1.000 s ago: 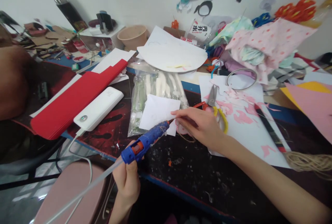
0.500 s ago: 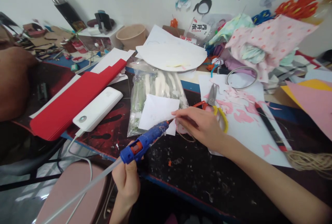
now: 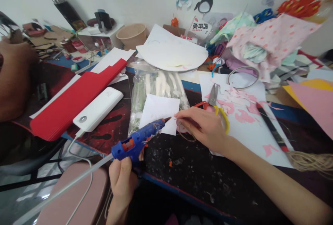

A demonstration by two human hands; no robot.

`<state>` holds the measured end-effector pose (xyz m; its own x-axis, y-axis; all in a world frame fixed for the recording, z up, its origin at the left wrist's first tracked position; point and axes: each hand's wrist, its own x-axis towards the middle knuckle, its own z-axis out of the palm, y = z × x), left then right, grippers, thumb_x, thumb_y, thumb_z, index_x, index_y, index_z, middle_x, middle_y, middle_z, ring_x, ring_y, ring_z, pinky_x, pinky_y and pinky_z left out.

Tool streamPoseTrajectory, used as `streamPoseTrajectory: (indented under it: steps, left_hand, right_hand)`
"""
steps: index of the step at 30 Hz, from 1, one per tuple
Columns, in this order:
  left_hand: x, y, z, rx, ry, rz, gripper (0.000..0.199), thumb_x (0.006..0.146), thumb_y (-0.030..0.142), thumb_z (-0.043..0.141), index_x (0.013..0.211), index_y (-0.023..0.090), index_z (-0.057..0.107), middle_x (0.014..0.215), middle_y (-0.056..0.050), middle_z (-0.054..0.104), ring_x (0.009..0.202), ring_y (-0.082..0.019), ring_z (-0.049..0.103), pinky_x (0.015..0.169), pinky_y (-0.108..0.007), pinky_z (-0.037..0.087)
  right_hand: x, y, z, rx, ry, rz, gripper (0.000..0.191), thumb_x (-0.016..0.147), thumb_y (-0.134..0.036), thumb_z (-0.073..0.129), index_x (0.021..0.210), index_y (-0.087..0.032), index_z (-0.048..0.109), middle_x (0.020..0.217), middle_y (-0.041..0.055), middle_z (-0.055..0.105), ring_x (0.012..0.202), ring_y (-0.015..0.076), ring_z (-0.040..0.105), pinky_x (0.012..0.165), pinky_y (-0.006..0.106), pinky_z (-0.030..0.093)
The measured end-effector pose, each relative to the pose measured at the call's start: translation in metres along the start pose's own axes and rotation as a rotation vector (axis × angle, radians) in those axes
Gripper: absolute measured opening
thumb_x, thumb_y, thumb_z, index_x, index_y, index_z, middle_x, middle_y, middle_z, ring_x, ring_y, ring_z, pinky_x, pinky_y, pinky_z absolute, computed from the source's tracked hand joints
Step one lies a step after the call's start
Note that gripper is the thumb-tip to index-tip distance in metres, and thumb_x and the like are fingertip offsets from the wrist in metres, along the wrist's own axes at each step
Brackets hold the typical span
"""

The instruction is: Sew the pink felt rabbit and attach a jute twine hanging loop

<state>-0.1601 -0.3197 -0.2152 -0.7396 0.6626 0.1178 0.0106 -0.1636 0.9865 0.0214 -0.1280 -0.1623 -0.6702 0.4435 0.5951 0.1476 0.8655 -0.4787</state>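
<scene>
My left hand (image 3: 122, 176) is wrapped around the handle of a blue hot glue gun (image 3: 142, 136), with a long translucent glue stick (image 3: 75, 181) sticking out of its back. The gun's nozzle points at the fingertips of my right hand (image 3: 201, 124), a small gap away. Thumb and forefinger of that hand are pinched together; what they grip is too small to tell. Below them show a pinkish scrap and a thin brown loop of twine (image 3: 188, 138). A white paper square (image 3: 160, 110) lies behind the nozzle, on a clear bag (image 3: 135, 93) of white and green strips.
Scissors (image 3: 213, 94) and pink scraps (image 3: 243, 115) lie on white paper at right, near a utility knife (image 3: 270, 124) and coiled twine (image 3: 309, 162). Left are a white power bank (image 3: 99, 108) with a cable and red paper (image 3: 75, 103). Another person's arm (image 3: 15, 79) is at far left.
The glue gun has drawn back left and slightly down with my left hand, so its nozzle has come away from my right fingertips. My right hand has barely moved.
</scene>
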Motion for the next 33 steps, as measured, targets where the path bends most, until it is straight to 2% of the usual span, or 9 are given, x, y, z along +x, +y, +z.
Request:
streamPoseTrajectory:
  steps: [3, 7, 11, 14, 18, 23, 26, 29, 33]
  left_hand:
    - [0.007, 0.014, 0.003, -0.166, -0.065, -0.081, 0.037, 0.085, 0.051, 0.072, 0.094, 0.016, 0.074, 0.074, -0.005, 0.064, 0.064, -0.015, 0.055, 0.060, -0.028, 0.050]
    - [0.009, 0.017, -0.002, -0.153, -0.156, -0.070, 0.041, 0.085, 0.055, 0.071, 0.106, 0.020, 0.076, 0.074, -0.005, 0.066, 0.061, -0.014, 0.055, 0.058, -0.027, 0.052]
    - [0.002, 0.007, -0.013, -0.027, -0.169, -0.036, 0.037, 0.087, 0.055, 0.066, 0.102, 0.022, 0.076, 0.076, -0.006, 0.069, 0.065, -0.020, 0.063, 0.064, -0.036, 0.059]
    - [-0.003, -0.001, -0.020, 0.043, -0.128, -0.022, 0.033, 0.088, 0.054, 0.064, 0.103, 0.026, 0.073, 0.083, -0.007, 0.073, 0.072, -0.026, 0.067, 0.070, -0.045, 0.062]
    - [-0.004, -0.004, -0.026, 0.080, -0.080, -0.042, 0.032, 0.088, 0.054, 0.063, 0.104, 0.028, 0.073, 0.095, -0.007, 0.077, 0.082, -0.029, 0.072, 0.081, -0.051, 0.064]
    - [-0.004, -0.002, -0.024, 0.018, -0.093, -0.041, 0.029, 0.087, 0.053, 0.068, 0.104, 0.031, 0.076, 0.098, -0.004, 0.079, 0.084, -0.029, 0.075, 0.082, -0.049, 0.066]
    - [-0.004, 0.000, -0.023, 0.022, -0.104, -0.032, 0.028, 0.089, 0.052, 0.067, 0.102, 0.030, 0.077, 0.100, -0.005, 0.079, 0.085, -0.028, 0.075, 0.083, -0.046, 0.066]
    - [-0.005, 0.001, -0.020, -0.032, -0.098, -0.031, 0.027, 0.089, 0.046, 0.068, 0.106, 0.027, 0.078, 0.098, -0.005, 0.079, 0.082, -0.025, 0.075, 0.079, -0.040, 0.067]
    - [-0.006, 0.004, -0.017, -0.055, -0.090, -0.025, 0.026, 0.088, 0.045, 0.068, 0.105, 0.027, 0.079, 0.095, -0.004, 0.080, 0.080, -0.024, 0.075, 0.080, -0.037, 0.066]
  right_hand:
    - [-0.003, 0.000, 0.000, -0.116, 0.076, -0.136, 0.018, 0.098, -0.015, 0.058, 0.110, -0.024, 0.066, 0.093, 0.0006, 0.078, 0.081, 0.0149, 0.072, 0.073, 0.029, 0.057]
    - [-0.007, 0.001, -0.004, -0.281, 0.133, -0.331, 0.029, 0.095, -0.013, 0.059, 0.120, -0.024, 0.066, 0.103, 0.0040, 0.079, 0.090, 0.0200, 0.074, 0.077, 0.034, 0.059]
    - [-0.005, -0.002, -0.014, -0.406, 0.117, -0.478, 0.028, 0.097, -0.012, 0.053, 0.116, -0.022, 0.070, 0.103, 0.0061, 0.080, 0.090, 0.0207, 0.074, 0.073, 0.034, 0.059]
    - [-0.005, -0.002, -0.021, -0.583, 0.100, -0.576, 0.025, 0.097, -0.013, 0.056, 0.109, -0.026, 0.072, 0.103, 0.0016, 0.080, 0.090, 0.0172, 0.075, 0.075, 0.030, 0.061]
    - [-0.011, -0.005, -0.021, -0.648, 0.081, -0.605, 0.022, 0.096, -0.017, 0.062, 0.111, -0.030, 0.071, 0.107, -0.0025, 0.080, 0.092, 0.0154, 0.075, 0.078, 0.028, 0.062]
    - [-0.018, -0.018, -0.014, -0.700, 0.140, -0.443, 0.018, 0.096, -0.015, 0.062, 0.109, -0.024, 0.070, 0.105, 0.0015, 0.080, 0.093, 0.0169, 0.075, 0.088, 0.032, 0.062]
    - [-0.015, -0.019, -0.016, -0.705, 0.149, -0.545, 0.013, 0.094, -0.015, 0.065, 0.105, -0.016, 0.073, 0.102, 0.0071, 0.081, 0.091, 0.0185, 0.073, 0.084, 0.034, 0.063]
    - [-0.007, -0.014, -0.021, -0.723, 0.157, -0.670, 0.012, 0.093, -0.015, 0.065, 0.100, -0.013, 0.075, 0.097, 0.0069, 0.081, 0.085, 0.0171, 0.073, 0.079, 0.030, 0.062]
    - [-0.003, -0.011, -0.024, -0.718, 0.180, -0.704, 0.012, 0.091, -0.012, 0.065, 0.097, -0.010, 0.076, 0.092, 0.0065, 0.081, 0.078, 0.0157, 0.072, 0.073, 0.029, 0.061]
